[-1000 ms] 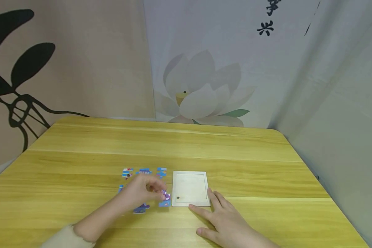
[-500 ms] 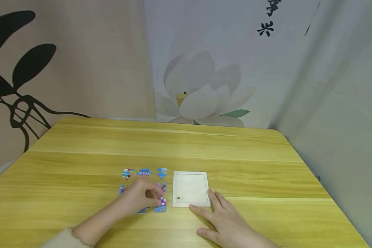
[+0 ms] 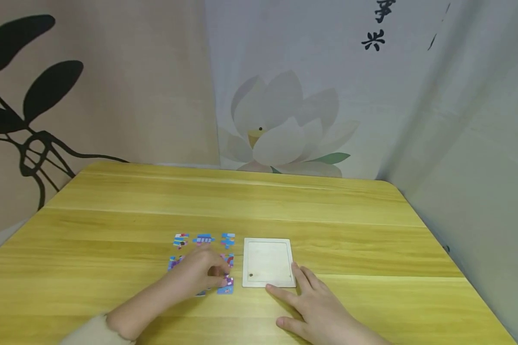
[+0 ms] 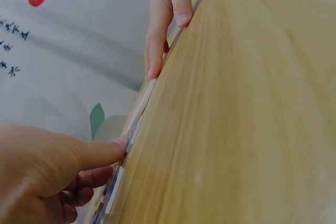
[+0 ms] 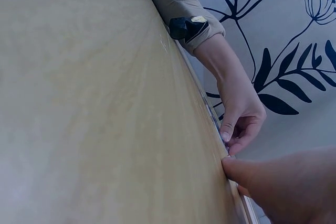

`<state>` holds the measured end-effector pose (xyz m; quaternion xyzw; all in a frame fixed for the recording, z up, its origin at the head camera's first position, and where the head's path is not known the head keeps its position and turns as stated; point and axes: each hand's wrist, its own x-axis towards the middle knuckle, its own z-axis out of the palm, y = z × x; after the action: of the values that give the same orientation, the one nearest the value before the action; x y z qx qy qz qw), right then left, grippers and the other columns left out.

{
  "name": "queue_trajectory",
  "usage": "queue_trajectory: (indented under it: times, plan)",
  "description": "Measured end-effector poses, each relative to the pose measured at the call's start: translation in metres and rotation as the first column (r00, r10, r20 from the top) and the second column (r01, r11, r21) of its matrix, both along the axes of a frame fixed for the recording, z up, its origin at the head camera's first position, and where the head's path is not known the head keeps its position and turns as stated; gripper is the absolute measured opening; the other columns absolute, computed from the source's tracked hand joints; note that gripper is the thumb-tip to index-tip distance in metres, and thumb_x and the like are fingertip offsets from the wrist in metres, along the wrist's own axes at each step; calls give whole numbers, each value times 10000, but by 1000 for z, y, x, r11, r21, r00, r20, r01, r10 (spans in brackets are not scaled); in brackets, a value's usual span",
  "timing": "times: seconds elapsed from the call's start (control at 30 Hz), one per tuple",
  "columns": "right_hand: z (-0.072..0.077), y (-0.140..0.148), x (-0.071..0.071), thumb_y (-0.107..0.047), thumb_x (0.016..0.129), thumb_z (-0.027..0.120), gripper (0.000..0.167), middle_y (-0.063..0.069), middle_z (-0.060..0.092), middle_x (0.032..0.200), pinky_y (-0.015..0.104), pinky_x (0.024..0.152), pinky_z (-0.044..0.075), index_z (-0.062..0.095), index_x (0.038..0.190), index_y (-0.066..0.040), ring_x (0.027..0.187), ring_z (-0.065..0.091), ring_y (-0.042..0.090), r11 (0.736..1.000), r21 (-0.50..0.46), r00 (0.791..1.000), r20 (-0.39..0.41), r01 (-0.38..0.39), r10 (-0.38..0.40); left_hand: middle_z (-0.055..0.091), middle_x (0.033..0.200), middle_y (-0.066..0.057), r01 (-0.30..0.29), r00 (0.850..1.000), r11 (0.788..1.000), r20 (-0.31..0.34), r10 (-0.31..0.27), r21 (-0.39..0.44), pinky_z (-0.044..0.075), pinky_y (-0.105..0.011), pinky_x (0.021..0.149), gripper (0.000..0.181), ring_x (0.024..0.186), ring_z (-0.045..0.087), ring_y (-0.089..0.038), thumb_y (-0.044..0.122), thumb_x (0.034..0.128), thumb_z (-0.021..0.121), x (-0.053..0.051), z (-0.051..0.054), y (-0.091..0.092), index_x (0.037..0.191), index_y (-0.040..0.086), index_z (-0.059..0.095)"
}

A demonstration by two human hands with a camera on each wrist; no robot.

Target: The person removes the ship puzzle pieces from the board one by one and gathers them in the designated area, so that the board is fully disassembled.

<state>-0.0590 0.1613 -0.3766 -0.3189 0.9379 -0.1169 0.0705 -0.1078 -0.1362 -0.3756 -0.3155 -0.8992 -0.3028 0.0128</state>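
Note:
My left hand pinches a blue and purple jigsaw piece lying at the lower right of a group of pieces. In the left wrist view, its thumb meets the edge of that piece on the tabletop. Just to the right lies a pale wooden puzzle tray with a thin inner outline and a small dark spot. Spread fingers of my right hand touch the tray's lower right corner and right edge. Part of the group is hidden under the left hand.
Several other pieces lie around the left hand: a striped piece, a blue piece and a blue and white one form the far row. The wooden table ends at a printed curtain.
The left hand has drawn its piece from beside the tray a little left and nearer, uncovering a piece with a red arc. The right hand and tray stay in place; the view shifts slightly.

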Motion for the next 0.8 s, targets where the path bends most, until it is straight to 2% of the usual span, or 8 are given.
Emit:
queue_trajectory:
  times: [0.03, 0.4, 0.6, 0.8]
  plan:
    - [0, 0, 0, -635, 926, 406, 571, 282, 193, 1509, 637, 999, 280, 392, 1447, -403, 1322, 250, 493, 1000, -1, 1000, 4, 1, -1, 502, 617, 234, -4, 1000, 1000, -1, 4, -7, 387, -335, 745, 137, 714, 456, -38, 168, 737, 817, 0, 0, 0, 861, 145, 763]
    - [1, 1, -1, -643, 920, 408, 578, 284, 178, 1514, 649, 996, 275, 381, 1450, -414, 1327, 237, 501, 1000, -5, 1000, 22, 19, -19, 485, 617, 211, 4, 1000, 1000, 14, -5, 15, 377, -290, 699, 115, 719, 435, -69, 153, 753, 813, 0, 0, -1, 857, 158, 766]
    - [3, -1, 0, -622, 920, 442, 575, 289, 182, 1511, 652, 989, 280, 394, 1448, -399, 1319, 245, 508, 1000, -18, 999, 29, 15, -15, 505, 645, 199, 6, 998, 999, 66, -9, 41, 388, -274, 671, 130, 722, 444, -73, 152, 756, 811, -1, 0, -3, 875, 140, 760]
    - [6, -2, 0, -602, 915, 479, 573, 288, 171, 1515, 662, 977, 288, 401, 1444, -397, 1319, 240, 516, 999, -35, 998, 56, 20, -18, 528, 634, 149, -10, 987, 995, 158, -6, 101, 423, -261, 603, 105, 705, 464, -113, 181, 790, 788, -1, 6, -4, 886, 158, 752]
